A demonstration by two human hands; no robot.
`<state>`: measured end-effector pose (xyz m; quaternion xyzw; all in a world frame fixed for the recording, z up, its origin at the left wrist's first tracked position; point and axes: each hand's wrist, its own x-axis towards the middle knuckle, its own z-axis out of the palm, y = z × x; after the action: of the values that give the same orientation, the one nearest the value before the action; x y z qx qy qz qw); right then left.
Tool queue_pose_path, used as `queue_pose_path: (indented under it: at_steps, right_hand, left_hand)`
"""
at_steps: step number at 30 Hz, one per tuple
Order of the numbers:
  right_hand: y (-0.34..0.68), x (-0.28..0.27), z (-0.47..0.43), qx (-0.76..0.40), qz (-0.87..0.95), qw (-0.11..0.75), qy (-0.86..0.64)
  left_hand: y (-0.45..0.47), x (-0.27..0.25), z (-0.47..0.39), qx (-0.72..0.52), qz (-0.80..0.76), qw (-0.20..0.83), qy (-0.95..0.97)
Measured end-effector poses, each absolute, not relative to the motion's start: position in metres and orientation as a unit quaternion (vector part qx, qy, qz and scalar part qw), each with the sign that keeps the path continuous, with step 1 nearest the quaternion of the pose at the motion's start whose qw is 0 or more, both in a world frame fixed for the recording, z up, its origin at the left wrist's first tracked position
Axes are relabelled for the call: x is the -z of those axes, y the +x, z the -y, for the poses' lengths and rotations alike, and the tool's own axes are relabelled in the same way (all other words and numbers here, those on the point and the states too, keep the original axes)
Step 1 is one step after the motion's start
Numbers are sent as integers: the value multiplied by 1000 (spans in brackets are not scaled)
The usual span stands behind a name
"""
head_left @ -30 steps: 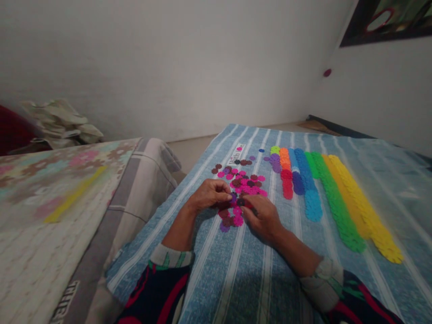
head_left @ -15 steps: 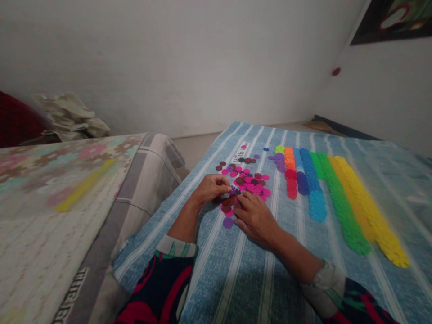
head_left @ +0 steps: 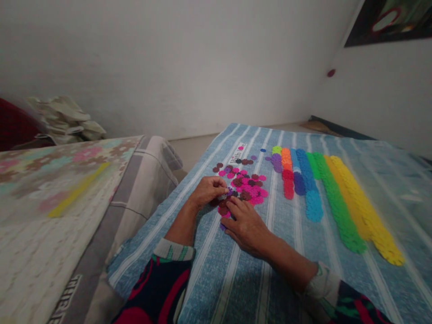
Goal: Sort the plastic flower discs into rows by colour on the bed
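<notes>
A loose pile of small notched plastic discs (head_left: 255,193), mostly pink with brown, black and purple ones, lies on the blue striped cloth (head_left: 236,270). At its left edge my left hand (head_left: 208,191) is closed in a pinch, with a purple disc (head_left: 230,192) at its fingertips. My right hand (head_left: 249,227) rests palm down on the near side of the pile, fingers stretched and apart. Its thumb partly covers another purple disc (head_left: 223,227). Whatever lies under the right fingers is hidden.
On the right, discs lie in overlapping rows by colour, including a green row (head_left: 337,211), a yellow row (head_left: 367,211) and a blue row (head_left: 306,168). A clear plastic sheet (head_left: 401,180) lies beyond them. To the left stands a bed or table with a floral cover (head_left: 77,157).
My right hand has drawn slightly toward me and left, so its thumb now covers most of the near purple disc. My left hand keeps its pinch at the pile's edge.
</notes>
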<state>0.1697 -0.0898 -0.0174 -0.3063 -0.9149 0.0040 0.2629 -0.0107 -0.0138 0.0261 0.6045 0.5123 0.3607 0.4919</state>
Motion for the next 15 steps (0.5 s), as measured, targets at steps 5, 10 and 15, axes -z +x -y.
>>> queue_pose_path:
  at_steps: [5,10,15]
  right_hand:
    - [169,16,88,1,922,252,-294]
    - [167,20,85,10,914,291,-282]
    - [172,20,77,-36,842,435,-316]
  left_hand:
    - [-12,-25,12,-359,-520,484,605]
    - [-12,-24,11,-349,-523,486,607]
    - [-7,-25,12,-350,-517,495,604]
